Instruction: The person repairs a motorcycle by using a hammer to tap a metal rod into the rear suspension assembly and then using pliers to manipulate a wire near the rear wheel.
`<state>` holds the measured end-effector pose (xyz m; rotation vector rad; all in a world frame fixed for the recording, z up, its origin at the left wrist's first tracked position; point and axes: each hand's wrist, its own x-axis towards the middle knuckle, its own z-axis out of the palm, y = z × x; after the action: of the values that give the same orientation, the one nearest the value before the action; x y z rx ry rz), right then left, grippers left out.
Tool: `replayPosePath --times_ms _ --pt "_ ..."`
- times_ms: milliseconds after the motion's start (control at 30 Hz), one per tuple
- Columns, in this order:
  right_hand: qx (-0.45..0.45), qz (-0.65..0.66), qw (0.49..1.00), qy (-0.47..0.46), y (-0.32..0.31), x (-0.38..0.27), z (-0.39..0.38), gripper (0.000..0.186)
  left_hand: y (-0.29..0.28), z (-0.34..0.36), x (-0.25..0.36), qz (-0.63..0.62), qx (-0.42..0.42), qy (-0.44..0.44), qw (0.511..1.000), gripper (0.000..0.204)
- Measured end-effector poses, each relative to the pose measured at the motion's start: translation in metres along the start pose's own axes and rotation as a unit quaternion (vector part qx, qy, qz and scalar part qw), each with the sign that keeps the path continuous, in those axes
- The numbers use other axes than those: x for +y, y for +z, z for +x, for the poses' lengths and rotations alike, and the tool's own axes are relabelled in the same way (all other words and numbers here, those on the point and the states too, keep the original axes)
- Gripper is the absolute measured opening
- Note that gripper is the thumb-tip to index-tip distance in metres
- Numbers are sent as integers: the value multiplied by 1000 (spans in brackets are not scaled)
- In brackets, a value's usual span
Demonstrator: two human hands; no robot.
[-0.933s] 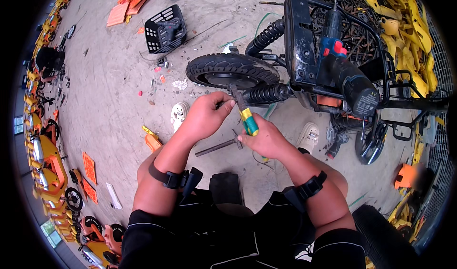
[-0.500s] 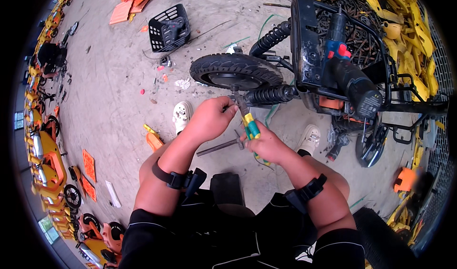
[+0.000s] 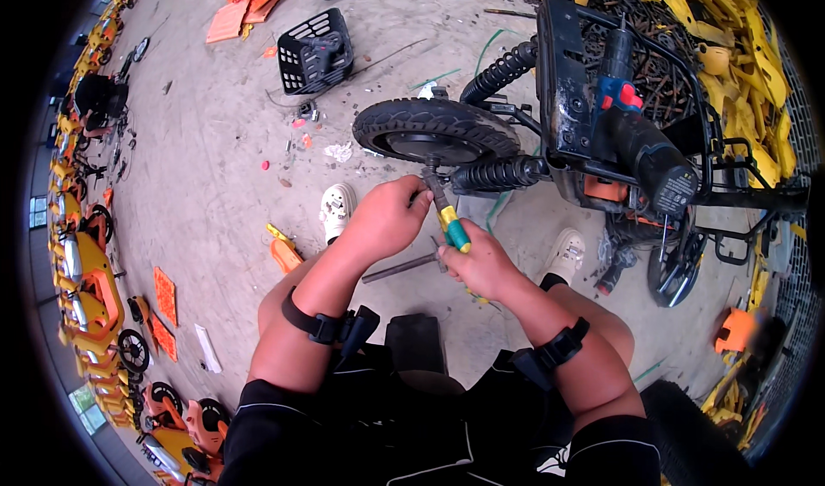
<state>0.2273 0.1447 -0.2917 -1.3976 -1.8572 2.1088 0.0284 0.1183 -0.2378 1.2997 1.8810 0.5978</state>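
Pliers with green-and-yellow handles [image 3: 457, 235] are gripped in my right hand [image 3: 483, 261], with the metal head pointing up toward the wheel axle. My left hand [image 3: 391, 215] is closed in a pinch beside the pliers' head; whatever its fingertips hold is hidden. Just beyond both hands lies the black-tyred wheel [image 3: 434, 127], its axle end close to the plier jaws. Whether the jaws touch the axle I cannot tell. A black coil shock absorber [image 3: 503, 175] runs from near the axle to the black vehicle frame [image 3: 563, 82]. Under my hands, a T-shaped metal bar tool [image 3: 400, 268] rests on the floor.
A cordless drill [image 3: 643, 142] lies on the frame at right. Behind it is a heap of dark metal parts [image 3: 636, 61] and yellow panels [image 3: 760, 82]. A black basket [image 3: 315, 52] sits beyond the wheel. Orange and yellow scooters [image 3: 90, 288] line the left side.
The whole scene has shifted slightly right in view. My right hand has closed the plier handles nearer together. My left hand keeps its pinch by the pliers' head.
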Motion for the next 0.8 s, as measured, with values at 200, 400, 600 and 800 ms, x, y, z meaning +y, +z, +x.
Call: replayPosePath --times_ms 200,400,600,800 --pt "23 -53 998 -3 -7 -20 -9 32 -1 0 -1 -10 3 -1 1000 22" --pt "48 -130 990 -32 -16 -38 -13 34 -2 3 5 -56 13 -4 998 21" --pt "77 -160 983 -55 -20 -41 -10 34 -4 6 7 -99 26 4 995 20" --pt "117 -218 968 -39 -26 -63 -13 33 -7 10 8 -97 18 -2 995 20"
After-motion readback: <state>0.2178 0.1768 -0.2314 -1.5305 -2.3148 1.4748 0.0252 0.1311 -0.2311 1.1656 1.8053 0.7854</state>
